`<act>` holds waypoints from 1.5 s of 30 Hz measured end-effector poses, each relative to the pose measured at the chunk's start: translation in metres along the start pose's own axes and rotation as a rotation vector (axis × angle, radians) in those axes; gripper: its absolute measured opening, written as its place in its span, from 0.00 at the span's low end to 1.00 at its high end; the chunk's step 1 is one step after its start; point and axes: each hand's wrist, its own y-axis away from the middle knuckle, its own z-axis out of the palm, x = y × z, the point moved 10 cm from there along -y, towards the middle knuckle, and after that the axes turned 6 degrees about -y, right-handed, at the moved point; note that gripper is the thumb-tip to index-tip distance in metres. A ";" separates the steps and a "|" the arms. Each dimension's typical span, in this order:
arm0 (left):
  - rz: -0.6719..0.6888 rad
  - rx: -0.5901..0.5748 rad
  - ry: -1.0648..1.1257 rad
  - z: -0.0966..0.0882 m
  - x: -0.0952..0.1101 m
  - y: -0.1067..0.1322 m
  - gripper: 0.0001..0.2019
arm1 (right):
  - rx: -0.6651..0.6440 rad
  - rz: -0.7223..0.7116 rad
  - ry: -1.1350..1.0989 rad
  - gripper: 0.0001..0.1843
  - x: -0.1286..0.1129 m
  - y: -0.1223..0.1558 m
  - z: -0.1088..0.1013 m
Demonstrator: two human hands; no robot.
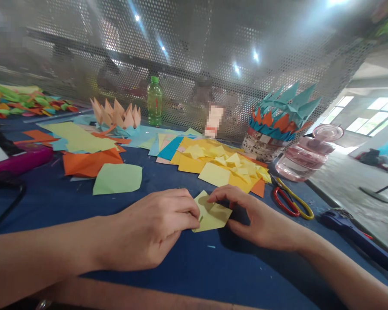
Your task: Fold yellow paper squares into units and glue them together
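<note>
A small sheet of yellow paper (pixel 210 215) with a fold in it lies between my two hands on the dark blue tabletop (pixel 194 275). My left hand (pixel 163 221) pinches its left edge, fingertips pressed together. On the other side, my right hand (pixel 248 213) has its thumb at the right corner and its index finger over the top of the sheet. Just beyond are yellow folded paper pieces (pixel 233 161) heaped on yellow sheets (pixel 189 162). A light green paper square (pixel 118 178) lies beyond my left wrist.
Red-and-yellow-handled scissors (pixel 289 200) and a blue-handled tool (pixel 358 237) lie at right. Behind them stand a pink bottle (pixel 302 157) and a papered pot with teal points (pixel 267 137). A peach paper flower (pixel 116 116), green bottle (pixel 154 103) and magenta tool (pixel 26 159) are farther left.
</note>
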 end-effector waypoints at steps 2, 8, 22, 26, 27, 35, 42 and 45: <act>-0.037 0.013 0.008 0.000 -0.003 0.000 0.14 | 0.042 0.013 0.020 0.25 0.004 -0.001 0.000; -0.104 -0.010 0.012 0.005 -0.009 0.001 0.10 | 0.191 0.025 0.072 0.15 0.014 -0.002 -0.008; 0.021 0.089 -0.198 -0.003 -0.009 0.003 0.14 | 0.144 -0.395 0.353 0.06 -0.050 0.006 0.019; 0.025 0.041 -0.216 0.001 -0.010 0.002 0.16 | 0.120 -0.414 0.369 0.06 -0.051 0.007 0.020; 0.018 0.019 -0.216 0.003 -0.009 0.002 0.16 | 0.112 -0.417 0.376 0.06 -0.051 0.007 0.021; 0.094 -0.042 -0.185 0.002 0.010 0.003 0.15 | 0.163 -0.448 0.593 0.12 -0.055 0.010 0.017; 0.085 0.001 -0.158 0.000 0.010 0.003 0.16 | 0.078 -0.355 0.466 0.08 -0.047 0.005 0.019; 0.074 0.006 -0.165 -0.001 0.009 0.002 0.16 | 0.048 -0.268 0.288 0.04 -0.035 0.002 0.017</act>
